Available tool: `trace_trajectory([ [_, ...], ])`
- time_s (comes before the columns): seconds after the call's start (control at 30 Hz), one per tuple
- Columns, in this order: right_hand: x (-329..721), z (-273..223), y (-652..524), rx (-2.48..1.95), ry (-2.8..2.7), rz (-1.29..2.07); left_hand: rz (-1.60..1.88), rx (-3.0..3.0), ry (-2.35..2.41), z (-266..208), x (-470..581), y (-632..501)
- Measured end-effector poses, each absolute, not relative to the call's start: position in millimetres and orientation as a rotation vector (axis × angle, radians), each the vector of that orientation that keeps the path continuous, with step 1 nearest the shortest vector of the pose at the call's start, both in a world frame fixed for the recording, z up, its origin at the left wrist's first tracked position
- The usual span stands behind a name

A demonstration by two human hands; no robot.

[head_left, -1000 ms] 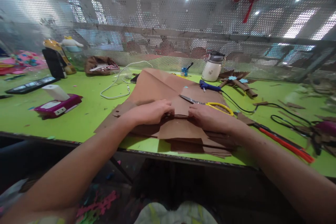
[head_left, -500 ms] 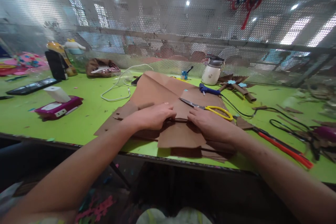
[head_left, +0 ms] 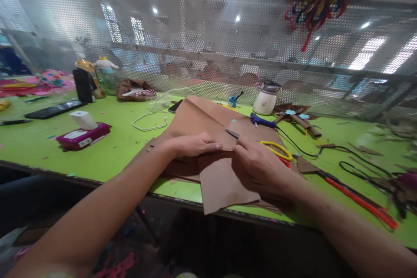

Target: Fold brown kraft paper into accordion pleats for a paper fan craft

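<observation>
A large sheet of brown kraft paper [head_left: 208, 115] lies creased over other brown pieces near the table's front edge. My left hand [head_left: 193, 144] rests on it, fingers curled together and thumb along a folded edge. Just right of it, my right hand [head_left: 257, 160] pinches the same edge between thumb and fingers. Below the hands, a paper flap [head_left: 224, 182] hangs forward past the table edge. Scissors [head_left: 275, 150] with yellow handles lie on the paper behind my right hand, which partly hides them. A blue glue gun [head_left: 263, 120] lies beyond them.
On the green table [head_left: 130, 147] are a purple tissue pack [head_left: 84, 135], a white cable [head_left: 148, 128], a phone [head_left: 55, 109] and a white jar [head_left: 265, 99]. To the right lie a long red-handled tool [head_left: 361, 202], a black cord and brown scraps. A perforated screen [head_left: 202, 30] stands behind.
The near paper flap has swung down and forward over the table edge. My right hand has turned to pinch the fold, and my left hand has flattened slightly. The view has tilted up.
</observation>
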State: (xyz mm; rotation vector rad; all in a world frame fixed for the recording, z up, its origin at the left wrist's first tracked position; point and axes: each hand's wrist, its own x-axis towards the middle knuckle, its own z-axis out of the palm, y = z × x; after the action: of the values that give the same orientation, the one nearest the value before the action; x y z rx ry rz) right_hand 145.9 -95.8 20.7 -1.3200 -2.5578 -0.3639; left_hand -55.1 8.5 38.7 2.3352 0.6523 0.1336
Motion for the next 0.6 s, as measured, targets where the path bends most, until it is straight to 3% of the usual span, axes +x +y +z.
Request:
trace_trajectory([
  [0.17,152,11,-83,-1.301,-2.478,-0.439,0.128,2.038,0.614,33,-55,6],
  [0.43,153,3,-74,-1.308,-2.416,-0.541,0.14,2.2,0.558,32,-52,6],
  [0.6,153,3,-73,-1.252,-2.424,-0.411,0.142,2.082,0.534,25,-51,7],
])
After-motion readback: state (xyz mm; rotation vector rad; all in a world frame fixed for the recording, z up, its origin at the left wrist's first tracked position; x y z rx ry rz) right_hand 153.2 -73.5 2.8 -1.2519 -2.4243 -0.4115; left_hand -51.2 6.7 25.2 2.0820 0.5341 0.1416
